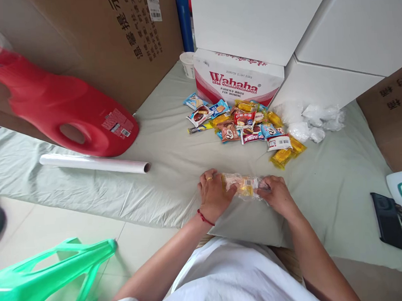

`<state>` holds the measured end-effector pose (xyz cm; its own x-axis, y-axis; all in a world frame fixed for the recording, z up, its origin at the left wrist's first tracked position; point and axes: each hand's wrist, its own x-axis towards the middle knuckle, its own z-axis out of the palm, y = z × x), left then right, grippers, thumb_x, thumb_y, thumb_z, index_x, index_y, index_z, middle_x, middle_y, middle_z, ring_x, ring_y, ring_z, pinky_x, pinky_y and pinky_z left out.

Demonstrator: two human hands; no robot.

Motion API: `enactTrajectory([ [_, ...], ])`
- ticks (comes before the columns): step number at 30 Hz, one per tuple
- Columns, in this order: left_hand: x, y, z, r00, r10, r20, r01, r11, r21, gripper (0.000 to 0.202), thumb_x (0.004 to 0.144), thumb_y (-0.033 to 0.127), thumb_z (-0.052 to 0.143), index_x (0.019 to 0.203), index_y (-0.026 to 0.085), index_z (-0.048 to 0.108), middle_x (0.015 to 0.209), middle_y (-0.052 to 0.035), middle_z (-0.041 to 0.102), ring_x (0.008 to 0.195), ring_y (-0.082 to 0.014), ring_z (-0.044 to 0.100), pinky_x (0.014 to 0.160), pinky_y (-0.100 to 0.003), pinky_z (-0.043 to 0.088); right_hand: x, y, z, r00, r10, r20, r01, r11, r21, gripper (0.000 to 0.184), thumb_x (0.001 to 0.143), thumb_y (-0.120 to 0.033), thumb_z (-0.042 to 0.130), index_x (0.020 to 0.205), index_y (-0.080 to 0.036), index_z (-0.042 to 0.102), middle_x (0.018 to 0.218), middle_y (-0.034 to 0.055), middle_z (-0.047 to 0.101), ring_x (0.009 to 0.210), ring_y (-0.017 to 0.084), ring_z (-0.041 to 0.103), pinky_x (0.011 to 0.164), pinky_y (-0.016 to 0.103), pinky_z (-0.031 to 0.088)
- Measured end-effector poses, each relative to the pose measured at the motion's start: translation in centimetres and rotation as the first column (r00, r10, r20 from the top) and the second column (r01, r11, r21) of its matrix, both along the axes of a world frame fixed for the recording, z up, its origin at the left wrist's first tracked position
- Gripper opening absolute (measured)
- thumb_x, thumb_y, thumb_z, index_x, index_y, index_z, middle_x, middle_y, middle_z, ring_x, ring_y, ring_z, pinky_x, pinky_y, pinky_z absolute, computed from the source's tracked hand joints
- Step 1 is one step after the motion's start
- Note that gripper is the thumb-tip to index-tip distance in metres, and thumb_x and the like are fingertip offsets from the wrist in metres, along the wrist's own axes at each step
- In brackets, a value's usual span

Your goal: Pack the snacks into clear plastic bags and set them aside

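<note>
A bundle of packaged snacks wrapped in clear plastic film (pixel 245 187) lies on the cloth close to my body; yellow and white wrappers show through the film. My left hand (pixel 213 193), with a ring and a red cord bracelet, is closed round the bundle's left end, thumb on top. At the other end, my right hand (pixel 278 195) pinches the film between thumb and fingers. Just beyond my hands is a loose heap of small wrapped snacks (pixel 244 122). Crumpled clear plastic bundles (pixel 308 121) lie right of the heap.
Behind the snacks stands a Wahaha water carton (pixel 239 75), with a paper cup (pixel 187 64) beside it. A red jug (pixel 76 114) and a white roll (pixel 95 163) are on the left. A black phone (pixel 388 222) lies right. A green stool (pixel 59 272) is on the floor.
</note>
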<state>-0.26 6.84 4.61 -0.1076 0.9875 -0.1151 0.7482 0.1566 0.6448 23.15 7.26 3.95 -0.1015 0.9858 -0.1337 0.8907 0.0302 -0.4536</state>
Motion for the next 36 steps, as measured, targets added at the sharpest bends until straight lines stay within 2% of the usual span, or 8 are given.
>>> enactTrajectory([
  [4,1.3,-0.6,0.2,0.991,-0.011,0.130,0.007,1.000,0.029,0.044,0.074,0.045,0.079,0.102,0.022,0.053,0.116,-0.0125,0.060,0.111,-0.0329,0.058,0.092,-0.049,0.049,-1.2,-1.2,0.1,0.998,-0.026,-0.062,0.035,0.989,0.141,0.012,0.086,-0.029,0.063,0.076,-0.022,0.062,0.086,0.0058,0.063,0.087,0.023,0.054,0.081,0.036,0.044],
  [8,3.2,-1.7,0.4,0.981,-0.049,0.187,0.022,0.989,0.143,0.028,0.081,0.031,0.070,0.099,0.023,0.049,0.099,-0.0063,0.060,0.087,-0.0229,0.061,0.074,-0.036,0.050,-2.2,-2.1,0.3,0.919,-0.168,-0.357,0.175,0.985,-0.015,0.017,0.090,-0.036,0.057,0.078,-0.024,0.056,0.069,-0.0014,0.058,0.065,0.017,0.052,0.066,0.029,0.044],
  [12,4.4,-2.5,-0.5,0.964,-0.232,-0.127,0.264,0.869,0.418,0.010,0.088,0.020,0.061,0.097,0.023,0.057,0.104,-0.0105,0.062,0.094,-0.0253,0.059,0.079,-0.039,0.046,-3.4,-3.0,0.0,0.587,-0.299,-0.752,0.161,0.954,-0.254,0.022,0.086,-0.041,0.059,0.096,-0.023,0.063,0.084,0.0015,0.069,0.074,0.019,0.062,0.069,0.031,0.051],
  [19,4.3,-2.7,-1.8,0.795,-0.524,-0.305,0.607,0.691,0.393,0.022,0.085,0.010,0.054,0.103,0.021,0.061,0.104,-0.0120,0.064,0.093,-0.0277,0.057,0.079,-0.044,0.042,-4.0,-4.5,0.5,0.138,-0.450,-0.883,-0.066,0.885,-0.461,0.054,0.097,-0.056,0.040,0.127,-0.020,0.066,0.118,0.0132,0.072,0.099,0.027,0.069,0.079,0.040,0.057],
  [25,2.6,-3.1,-0.2,0.668,-0.698,0.258,0.542,0.694,0.474,0.057,0.061,0.011,0.054,0.117,0.021,0.048,0.123,-0.0122,0.054,0.114,-0.0296,0.053,0.095,-0.048,0.047,-4.3,-4.5,0.7,0.109,-0.417,-0.902,-0.106,0.898,-0.428,0.052,0.091,-0.051,0.069,0.138,-0.029,0.061,0.123,0.0055,0.071,0.106,0.023,0.066,0.090,0.034,0.053],
  [29,1.0,-3.0,0.8,0.571,-0.698,0.431,0.562,0.716,0.414,0.060,0.071,0.007,0.050,0.128,0.024,0.043,0.123,-0.0102,0.055,0.112,-0.0240,0.056,0.093,-0.041,0.052,-3.7,-4.4,1.1,0.244,-0.289,-0.926,-0.125,0.937,-0.325,0.053,0.090,-0.051,0.072,0.138,-0.030,0.062,0.124,0.0030,0.071,0.111,0.023,0.064,0.096,0.035,0.050],
  [33,-2.2,-3.0,0.5,0.735,-0.627,0.256,0.514,0.763,0.393,0.046,0.083,0.008,0.049,0.126,0.024,0.050,0.132,-0.0117,0.058,0.120,-0.0247,0.059,0.099,-0.040,0.052,1.2,-5.0,1.9,0.495,-0.323,-0.807,0.175,0.946,-0.272,0.041,0.090,-0.058,0.069,0.112,-0.023,0.074,0.093,0.0034,0.074,0.083,0.021,0.067,0.076,0.032,0.055],
  [36,-6.5,-2.7,-0.8,0.907,-0.412,0.088,0.343,0.844,0.412,0.031,0.086,0.014,0.051,0.113,0.028,0.057,0.120,-0.0068,0.063,0.110,-0.0255,0.064,0.095,-0.042,0.054,8.4,-4.7,2.1,0.420,-0.534,-0.734,0.612,0.764,-0.206,0.045,0.085,-0.064,0.069,0.092,-0.020,0.073,0.068,0.0013,0.067,0.054,0.015,0.055,0.047,0.026,0.046],
])
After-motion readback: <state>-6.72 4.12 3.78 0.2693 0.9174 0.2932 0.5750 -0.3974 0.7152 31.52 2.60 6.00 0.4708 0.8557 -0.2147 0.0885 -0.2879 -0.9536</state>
